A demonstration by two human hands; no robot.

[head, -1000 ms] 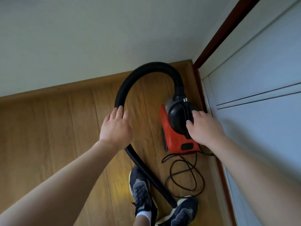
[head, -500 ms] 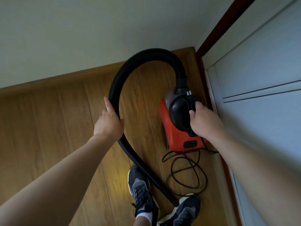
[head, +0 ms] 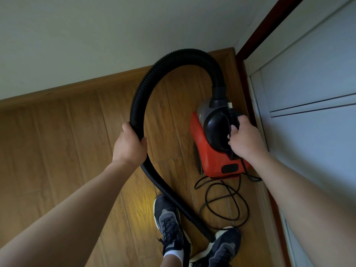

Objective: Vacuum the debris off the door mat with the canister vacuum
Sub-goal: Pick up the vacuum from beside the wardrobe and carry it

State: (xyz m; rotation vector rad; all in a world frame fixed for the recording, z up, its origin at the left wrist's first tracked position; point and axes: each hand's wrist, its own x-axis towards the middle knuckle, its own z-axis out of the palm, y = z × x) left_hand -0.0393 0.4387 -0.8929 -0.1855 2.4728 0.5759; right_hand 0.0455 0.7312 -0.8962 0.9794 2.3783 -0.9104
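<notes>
Canister vacuum (head: pixel 210 151) in right hand (head: pixel 245 140) grip, hose (head: pixel 185 54) in left hand (head: pixel 128 146) grip; shoe (head: pixel 169 226) lettering illegible.

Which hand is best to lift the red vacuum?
Probably the right hand: it grips the handle on the canister vacuum. The left hand holds the hose, away from it.

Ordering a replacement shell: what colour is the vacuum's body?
The vacuum body is red-orange; the head view shows it.

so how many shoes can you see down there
2. One dark grey lace-up sneaker sits left of the black ribbed hose; the other dark sneaker sits right of it, near the coiled black cord.
</notes>
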